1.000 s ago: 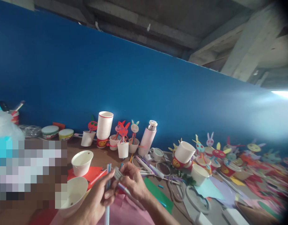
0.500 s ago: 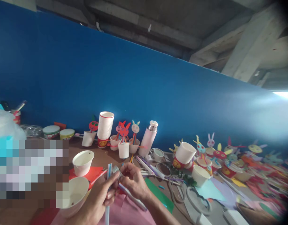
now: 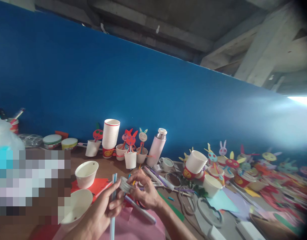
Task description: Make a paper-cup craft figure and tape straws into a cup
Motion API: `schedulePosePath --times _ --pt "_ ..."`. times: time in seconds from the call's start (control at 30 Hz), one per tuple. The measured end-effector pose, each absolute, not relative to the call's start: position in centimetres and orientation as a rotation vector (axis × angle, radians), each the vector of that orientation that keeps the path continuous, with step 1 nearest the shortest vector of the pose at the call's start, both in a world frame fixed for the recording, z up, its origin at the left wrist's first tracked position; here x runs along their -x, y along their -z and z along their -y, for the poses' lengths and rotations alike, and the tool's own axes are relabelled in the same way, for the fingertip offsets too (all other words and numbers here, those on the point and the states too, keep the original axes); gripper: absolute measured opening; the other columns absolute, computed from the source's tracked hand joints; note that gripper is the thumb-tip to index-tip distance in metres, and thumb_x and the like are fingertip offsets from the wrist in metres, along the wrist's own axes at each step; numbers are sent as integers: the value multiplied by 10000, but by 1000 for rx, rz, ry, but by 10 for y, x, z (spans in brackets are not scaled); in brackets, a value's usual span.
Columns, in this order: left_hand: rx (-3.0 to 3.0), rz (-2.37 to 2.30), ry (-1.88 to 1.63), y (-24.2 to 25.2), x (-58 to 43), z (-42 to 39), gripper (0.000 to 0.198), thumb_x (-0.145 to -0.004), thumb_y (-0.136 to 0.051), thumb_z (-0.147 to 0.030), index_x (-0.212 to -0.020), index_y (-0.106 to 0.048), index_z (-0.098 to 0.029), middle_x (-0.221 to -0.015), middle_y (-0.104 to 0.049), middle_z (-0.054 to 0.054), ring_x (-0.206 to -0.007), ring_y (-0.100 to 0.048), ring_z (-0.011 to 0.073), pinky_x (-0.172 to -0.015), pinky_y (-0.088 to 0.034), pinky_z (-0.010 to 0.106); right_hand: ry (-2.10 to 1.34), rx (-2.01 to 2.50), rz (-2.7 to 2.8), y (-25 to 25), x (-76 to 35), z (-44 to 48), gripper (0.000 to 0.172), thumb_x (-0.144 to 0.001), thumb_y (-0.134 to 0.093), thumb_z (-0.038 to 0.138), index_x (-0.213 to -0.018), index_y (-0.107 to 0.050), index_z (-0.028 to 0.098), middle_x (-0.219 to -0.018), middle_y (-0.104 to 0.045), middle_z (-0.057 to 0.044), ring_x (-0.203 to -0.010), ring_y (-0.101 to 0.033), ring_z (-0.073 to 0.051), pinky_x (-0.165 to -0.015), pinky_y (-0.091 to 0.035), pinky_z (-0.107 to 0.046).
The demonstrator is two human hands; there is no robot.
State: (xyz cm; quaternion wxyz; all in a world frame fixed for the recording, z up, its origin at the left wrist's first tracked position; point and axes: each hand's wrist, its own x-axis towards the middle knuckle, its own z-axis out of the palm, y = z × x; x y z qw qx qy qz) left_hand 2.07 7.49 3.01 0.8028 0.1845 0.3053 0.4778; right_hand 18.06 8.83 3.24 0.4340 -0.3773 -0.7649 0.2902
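A slim blue-and-white stick (image 3: 112,226) is clasped in the left hand (image 3: 100,206), its long axis near vertical in the view, one end pointing up past the thumb, the rest running down below the fingers; a small translucent piece (image 3: 124,185) is pinched by the right hand (image 3: 144,191), close beside the left thumb. Pink paper (image 3: 133,230) is spread beneath both hands.

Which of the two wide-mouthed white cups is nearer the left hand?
The front cup, close beside the left hand; the other cup stands farther back, toward the blue wall.
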Motion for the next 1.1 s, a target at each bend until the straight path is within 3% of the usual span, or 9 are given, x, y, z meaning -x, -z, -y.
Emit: schedulePosePath --times 0.2,0.43,0.67,0.9,1.0,1.1 --pt "-323 -551 -954 -30 -19 -75 364 -844 -519 -321 -545 -540 -113 -390 -406 -71 -251 -211 -25 -291 -110 126 -860 908 1896 -32 -184 -89 190 -725 -576 219 -908 -616 188 -840 -542 -4 -763 -507 -146 -698 -387 -251" --pt "-326 -592 -999 -28 -21 -75 311 -837 -530 -278 -570 -549 -119 -402 -451 -60 -247 -234 -22 -286 -122 116 -598 1000 2017 -39 -179 -85 150 -735 -577 197 -876 -627 194 -796 -580 -5 -759 -510 -154 -712 -386 -267" --pt "-357 -605 -1020 -27 -21 -73 276 -792 -595 -314 -596 -571 -120 -420 -463 -60 -258 -247 -21 -278 -145 109 -797 1070 1972 -46 -175 -80 199 -704 -533 126 -885 -594 183 -643 -505 44 -527 -388 -83 -485 -301 -189" --pt "-366 -526 -950 -25 -17 -78 409 -799 -576 -378 -487 -538 -116 -349 -346 -84 -261 -184 -20 -290 -128 131 -935 1013 1929 -44 -180 -84 313 -656 -497 62 -924 -597 191 -696 -511 39 -601 -420 -95 -576 -350 -204" --pt "-381 -567 -906 -28 -18 -77 467 -789 -570 -427 -441 -513 -120 -304 -270 -101 -260 -163 -17 -294 -131 133 -1033 974 1895 -44 -180 -85 276 -683 -501 77 -924 -587 181 -726 -530 30 -607 -439 -95 -566 -352 -203" --pt "-400 -632 -985 -35 -23 -71 419 -742 -622 -441 -487 -517 -125 -344 -360 -86 -270 -183 -22 -295 -126 127 -1015 991 1853 -43 -178 -85 211 -696 -519 81 -880 -577 167 -699 -519 35 -590 -431 -86 -548 -346 -195"
